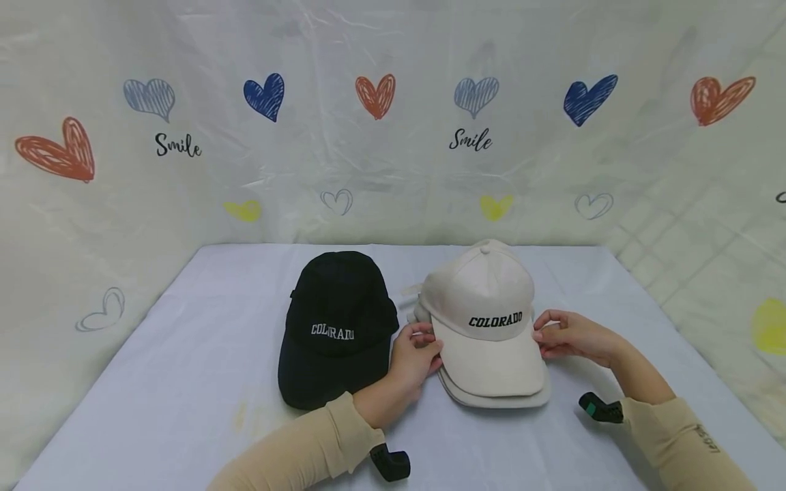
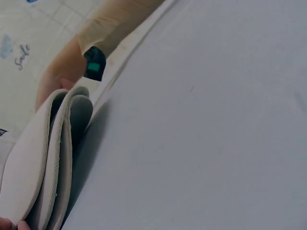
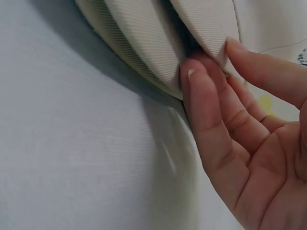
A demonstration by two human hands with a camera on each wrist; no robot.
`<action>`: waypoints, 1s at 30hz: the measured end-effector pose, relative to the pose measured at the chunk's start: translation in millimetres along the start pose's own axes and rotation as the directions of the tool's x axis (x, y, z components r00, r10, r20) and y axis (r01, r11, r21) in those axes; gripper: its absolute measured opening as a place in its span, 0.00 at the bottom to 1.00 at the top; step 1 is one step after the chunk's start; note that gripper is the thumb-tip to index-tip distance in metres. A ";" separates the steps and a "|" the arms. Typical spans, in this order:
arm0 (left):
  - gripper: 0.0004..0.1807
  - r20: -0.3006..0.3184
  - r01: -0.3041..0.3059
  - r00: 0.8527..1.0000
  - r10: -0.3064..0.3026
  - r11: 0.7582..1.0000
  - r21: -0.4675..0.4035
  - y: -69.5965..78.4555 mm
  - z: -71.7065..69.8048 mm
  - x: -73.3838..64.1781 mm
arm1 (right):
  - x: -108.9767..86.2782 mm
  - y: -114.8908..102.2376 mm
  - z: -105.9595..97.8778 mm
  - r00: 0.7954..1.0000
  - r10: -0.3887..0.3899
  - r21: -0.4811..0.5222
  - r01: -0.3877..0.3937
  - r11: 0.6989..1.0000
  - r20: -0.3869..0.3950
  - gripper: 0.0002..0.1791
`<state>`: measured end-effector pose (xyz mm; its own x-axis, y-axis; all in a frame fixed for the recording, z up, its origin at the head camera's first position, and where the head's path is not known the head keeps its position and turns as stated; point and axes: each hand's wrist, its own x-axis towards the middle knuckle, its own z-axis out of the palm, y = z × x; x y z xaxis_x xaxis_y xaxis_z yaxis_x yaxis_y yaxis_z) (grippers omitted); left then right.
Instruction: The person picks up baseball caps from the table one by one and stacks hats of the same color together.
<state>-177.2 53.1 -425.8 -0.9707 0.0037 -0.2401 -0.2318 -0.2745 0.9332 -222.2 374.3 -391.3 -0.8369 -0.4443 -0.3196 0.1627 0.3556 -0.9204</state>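
A cream baseball cap (image 1: 494, 365) lettered COLORADO tops a stack of cream caps. The brims of the lower caps (image 1: 496, 402) show beneath it. At the left end of the top brim, my left hand (image 1: 410, 360) pinches the edge; only its fingertips (image 2: 23, 225) appear in the left wrist view. My right hand (image 1: 580, 338) holds the opposite end. In the right wrist view, the thumb of this hand (image 3: 249, 134) lies over the top brim (image 3: 211, 31), with fingers tucked underneath, between it and the brim below (image 3: 148, 45).
A black COLORADO cap (image 1: 338, 303) sits left of the stack, close beside my left hand. White cloth (image 1: 184, 382) covers the table. A pale backdrop (image 1: 393, 164) printed with hearts rises behind it. Black wrist devices (image 1: 600, 409) hang at both cuffs.
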 end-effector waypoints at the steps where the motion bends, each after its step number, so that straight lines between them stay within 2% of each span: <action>1: 0.16 0.005 0.007 1.000 -0.007 1.000 -0.011 0.3 -0.2 -0.4 | 0.1 -0.6 -0.4 1.000 -0.004 -0.017 0.004 1.000 0.002 0.11; 8: 0.22 0.072 0.074 0.995 -0.068 0.993 -0.089 0.8 -2.7 -10.3 | -0.5 -3.5 -1.1 0.999 -0.004 -0.138 0.000 0.990 -0.033 0.15; 14: 0.27 0.154 0.107 0.983 -0.098 0.993 -0.054 7.8 -11.6 -15.0 | -4.1 -7.8 1.3 0.995 -0.026 -0.218 0.004 0.976 -0.097 0.18; 18: 0.28 0.224 0.104 0.969 -0.105 0.994 0.013 17.1 -18.6 -15.9 | -9.6 -9.4 0.1 0.989 -0.047 -0.278 0.006 0.961 -0.141 0.21; 22: 0.28 0.295 0.065 0.951 -0.097 0.991 0.116 25.6 -26.5 -15.0 | -14.5 -12.0 -1.4 0.984 -0.068 -0.331 0.009 0.944 -0.167 0.23; 26: 0.27 0.356 -0.024 0.933 -0.052 0.978 0.205 34.1 -35.8 -13.2 | -18.0 -16.5 -0.8 0.973 -0.117 -0.356 0.040 0.933 -0.197 0.23; 28: 0.26 0.385 -0.079 0.923 -0.017 0.970 0.232 39.6 -41.6 -13.2 | -20.2 -18.6 0.2 0.960 -0.154 -0.367 0.060 0.928 -0.234 0.23; 30: 0.25 0.418 -0.134 0.908 0.018 0.959 0.250 47.0 -48.3 -15.1 | -22.7 -20.1 1.3 0.936 -0.215 -0.380 0.098 0.920 -0.279 0.22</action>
<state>-170.5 -6.3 -391.2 -0.9120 0.4002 -0.0895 -0.1076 -0.0230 0.9939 -205.8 376.2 -365.8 -0.9640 -0.2632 -0.0384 -0.1312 0.5959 -0.7923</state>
